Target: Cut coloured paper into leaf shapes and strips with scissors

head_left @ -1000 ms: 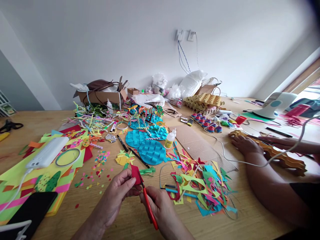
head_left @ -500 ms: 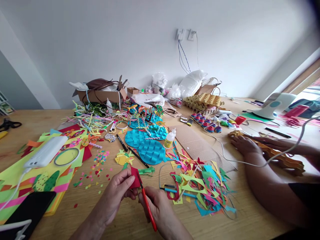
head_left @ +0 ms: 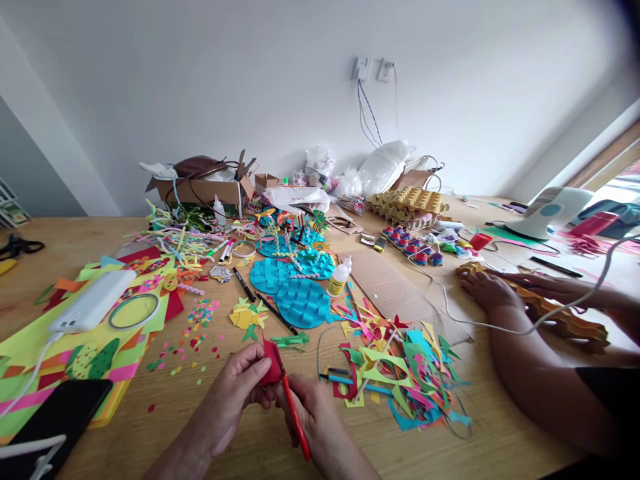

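Note:
Between its thumb and fingers, my left hand (head_left: pixel 239 387) pinches a small piece of red paper (head_left: pixel 271 365). My right hand (head_left: pixel 314 408) grips red-handled scissors (head_left: pixel 297 419), whose blades lie along the right edge of the paper. Just beyond my hands are a yellow paper fish (head_left: pixel 243 316), green paper strips (head_left: pixel 291 341) and a blue woven paper fish (head_left: pixel 303 304). To the right of the scissors spreads a heap of coloured paper scraps (head_left: pixel 400 373).
A glue bottle (head_left: pixel 339 279) stands beside a cardboard sheet (head_left: pixel 395 290). At left, a white power bank (head_left: pixel 93 303) and a black phone (head_left: pixel 65 420) lie on coloured paper. At right, another person's hands (head_left: pixel 493 297) hold egg carton strips (head_left: pixel 565 317); a white cable (head_left: pixel 480 325) crosses there.
The red paper has turned slightly in my left hand, and the scissors have shifted a little with it. Elsewhere the table looks the same.

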`<move>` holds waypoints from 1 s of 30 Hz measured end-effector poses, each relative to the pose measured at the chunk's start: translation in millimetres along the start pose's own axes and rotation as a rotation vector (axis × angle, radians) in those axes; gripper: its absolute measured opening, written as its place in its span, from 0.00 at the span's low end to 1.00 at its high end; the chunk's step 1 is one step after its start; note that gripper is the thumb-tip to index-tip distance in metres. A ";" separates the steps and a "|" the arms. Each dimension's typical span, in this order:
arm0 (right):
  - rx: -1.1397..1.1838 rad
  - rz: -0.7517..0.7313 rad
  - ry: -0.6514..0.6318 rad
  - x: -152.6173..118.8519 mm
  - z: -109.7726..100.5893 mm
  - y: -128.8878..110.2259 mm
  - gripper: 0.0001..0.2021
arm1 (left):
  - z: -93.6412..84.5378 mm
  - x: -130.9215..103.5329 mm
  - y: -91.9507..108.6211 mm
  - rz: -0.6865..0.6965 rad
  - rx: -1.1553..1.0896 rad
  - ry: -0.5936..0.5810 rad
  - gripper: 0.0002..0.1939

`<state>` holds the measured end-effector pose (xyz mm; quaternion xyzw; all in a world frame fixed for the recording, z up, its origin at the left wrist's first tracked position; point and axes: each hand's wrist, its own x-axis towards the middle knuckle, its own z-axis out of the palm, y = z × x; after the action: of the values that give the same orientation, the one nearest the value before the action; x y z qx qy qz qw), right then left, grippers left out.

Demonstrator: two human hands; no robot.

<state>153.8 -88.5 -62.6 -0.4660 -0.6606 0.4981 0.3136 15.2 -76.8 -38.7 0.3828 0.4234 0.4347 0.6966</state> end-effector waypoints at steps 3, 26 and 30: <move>0.015 -0.003 0.008 0.2 1.6 2.0 0.23 | -0.4 -0.9 -1.7 -0.004 -0.006 -0.005 0.09; 0.499 0.080 0.148 16.4 -0.5 -4.9 0.10 | -8.1 1.0 -16.8 0.086 0.303 0.050 0.12; 0.416 0.053 0.139 14.8 -1.6 -3.6 0.09 | -12.1 2.2 -15.6 0.083 0.327 0.060 0.12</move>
<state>148.7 -74.4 -59.4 -0.4417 -0.5077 0.5987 0.4345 9.0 -77.8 -57.6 0.4953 0.4928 0.3995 0.5935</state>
